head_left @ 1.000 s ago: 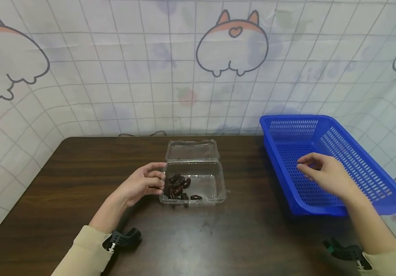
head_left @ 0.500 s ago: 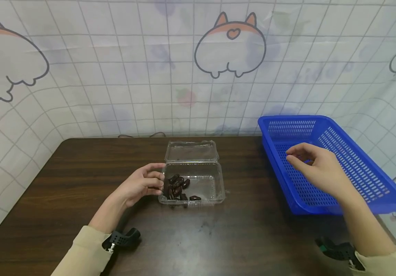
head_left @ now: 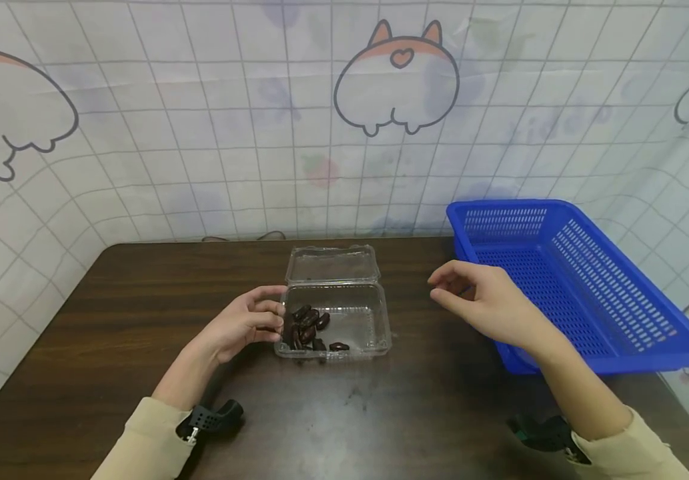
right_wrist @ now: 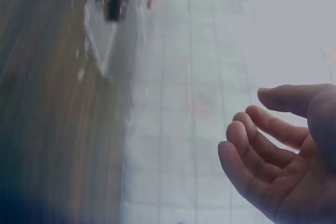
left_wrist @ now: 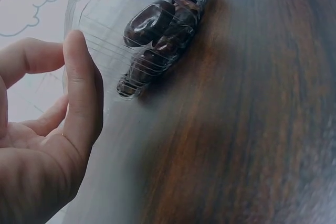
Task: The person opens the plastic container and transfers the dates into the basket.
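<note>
A clear plastic clamshell box [head_left: 353, 327] stands with its lid raised, dark glossy dates [head_left: 308, 327] heaped at its left side. Against the box's left wall rest the fingertips of my left hand [head_left: 245, 323], fingers loosely bent; the left wrist view shows them at the rim, beside the dates [left_wrist: 149, 23]. My right hand [head_left: 482, 300] hovers over the table between the box and a blue basket [head_left: 668, 353]. Its fingers curve loosely with a gap to the thumb, and nothing sits between them in the right wrist view.
The blue perforated basket takes up the table's right side, and my right forearm passes in front of its near left corner. Behind the dark wooden table [head_left: 158, 293] hangs a white grid-patterned curtain [head_left: 230, 133]. A thin cable loops at the far right.
My right hand has moved left, from over the blue basket to the space between it and the box. My left hand stays at the box's left wall.
</note>
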The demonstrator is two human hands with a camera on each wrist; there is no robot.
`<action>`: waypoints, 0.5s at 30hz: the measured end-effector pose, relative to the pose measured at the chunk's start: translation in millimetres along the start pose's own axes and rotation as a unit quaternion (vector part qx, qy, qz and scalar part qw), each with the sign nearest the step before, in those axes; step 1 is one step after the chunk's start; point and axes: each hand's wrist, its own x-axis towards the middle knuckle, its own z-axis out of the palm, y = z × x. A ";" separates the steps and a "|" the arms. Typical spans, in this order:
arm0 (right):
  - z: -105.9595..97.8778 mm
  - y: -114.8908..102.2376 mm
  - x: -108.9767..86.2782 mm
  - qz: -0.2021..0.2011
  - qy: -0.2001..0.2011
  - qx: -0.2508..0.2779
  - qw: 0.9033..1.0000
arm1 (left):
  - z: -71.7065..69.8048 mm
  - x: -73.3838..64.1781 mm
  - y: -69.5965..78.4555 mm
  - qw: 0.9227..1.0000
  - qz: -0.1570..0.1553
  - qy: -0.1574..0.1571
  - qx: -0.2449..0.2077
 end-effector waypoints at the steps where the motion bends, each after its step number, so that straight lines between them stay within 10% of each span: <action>1: 3.9 -1.6 2.3 -0.004 -0.010 0.005 1.000 | 0.0 0.1 0.1 1.000 -0.001 -0.001 0.001; 15: 54.3 -9.9 33.3 -0.037 -0.106 0.029 0.993 | -0.1 0.3 0.3 1.000 0.001 -0.004 0.004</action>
